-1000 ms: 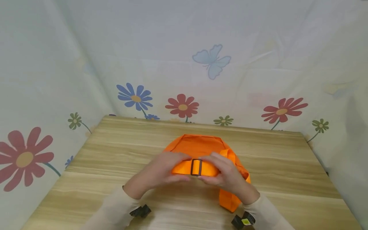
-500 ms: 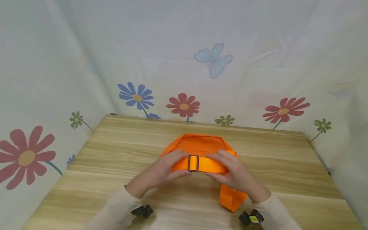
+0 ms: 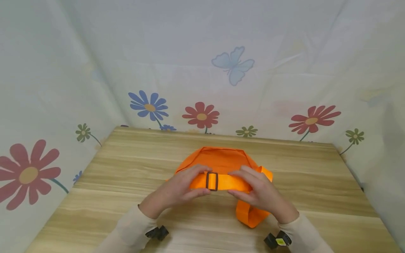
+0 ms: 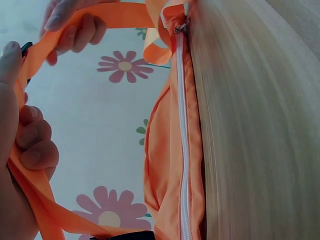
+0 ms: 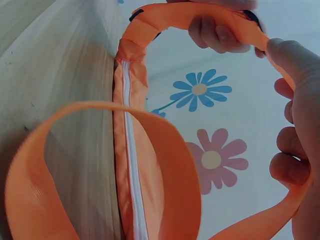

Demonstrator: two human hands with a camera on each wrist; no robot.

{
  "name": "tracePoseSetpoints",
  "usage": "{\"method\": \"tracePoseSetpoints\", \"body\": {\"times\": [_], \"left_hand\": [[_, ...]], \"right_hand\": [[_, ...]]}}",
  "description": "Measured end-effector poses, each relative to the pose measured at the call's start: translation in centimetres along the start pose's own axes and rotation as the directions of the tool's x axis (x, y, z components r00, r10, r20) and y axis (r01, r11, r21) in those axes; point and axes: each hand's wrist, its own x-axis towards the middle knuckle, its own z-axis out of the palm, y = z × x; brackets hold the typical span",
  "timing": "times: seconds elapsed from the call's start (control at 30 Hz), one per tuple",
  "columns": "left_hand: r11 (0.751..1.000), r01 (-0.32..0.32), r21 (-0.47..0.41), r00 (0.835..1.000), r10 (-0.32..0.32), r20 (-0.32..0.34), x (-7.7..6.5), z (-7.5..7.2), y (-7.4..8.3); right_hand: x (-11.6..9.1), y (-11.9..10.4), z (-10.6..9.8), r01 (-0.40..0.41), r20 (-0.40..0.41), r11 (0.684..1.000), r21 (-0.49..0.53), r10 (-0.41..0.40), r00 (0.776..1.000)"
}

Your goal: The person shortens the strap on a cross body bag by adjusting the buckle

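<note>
An orange waist bag [image 3: 223, 160] rests on the table, its white zipper [image 4: 183, 125] running along the near side in the left wrist view. Its orange strap [image 3: 232, 182] is raised in front of it. My left hand [image 3: 180, 184] pinches the strap between thumb and fingers, right beside a dark slider buckle [image 3: 217, 181]. A short way to the right, my right hand [image 3: 264, 191] pinches the same strap, fingers curled behind it. From the right hand a loose strap loop [image 3: 243, 212] hangs toward the table; it looms large in the right wrist view.
The wood-grain table [image 3: 142, 151] reaches back to a white curtain [image 3: 177, 42] printed with flowers and a butterfly. Black wrist cameras sit at both cuffs. Another dark strap fitting [image 4: 132, 235] shows at the bottom of the left wrist view.
My right hand has slid rightward along the strap, widening the span between the hands. The slider buckle has shifted slightly left toward my left hand. The loose loop has swung and changed shape.
</note>
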Motion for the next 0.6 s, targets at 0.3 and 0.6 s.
{"method": "tracePoseSetpoints", "body": {"times": [0.3, 0.6], "left_hand": [[0.999, 0.005, -0.036, 1.000, -0.006, -0.022, -0.1, 0.3, 0.1], [0.999, -0.018, -0.049, 1.000, 0.018, -0.005, 0.0, 0.6, 0.1]], "right_hand": [[0.1, 0.0, 1.3, 0.006, -0.067, 0.998, 0.057, -0.002, 0.998], [0.5, -0.6, 2.1, 0.012, -0.080, 0.998, 0.062, -0.007, 0.997]]}}
